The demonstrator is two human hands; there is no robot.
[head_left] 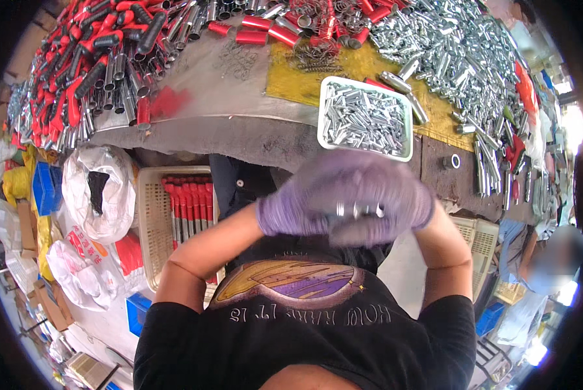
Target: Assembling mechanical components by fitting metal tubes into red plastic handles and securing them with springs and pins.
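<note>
Head view, small shiny metal tube (360, 209), blurred, pinched between both gloved hands' grip (350, 205).

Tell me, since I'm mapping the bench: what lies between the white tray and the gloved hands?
Head view: only the bench's bare grey front edge separates the white tray from the hands.

cluttered grey workbench (239, 133), yellow mat (291, 78), bright daylight at right

Workshop (bench (239, 140) heaped with metal parts (447, 52))
</note>
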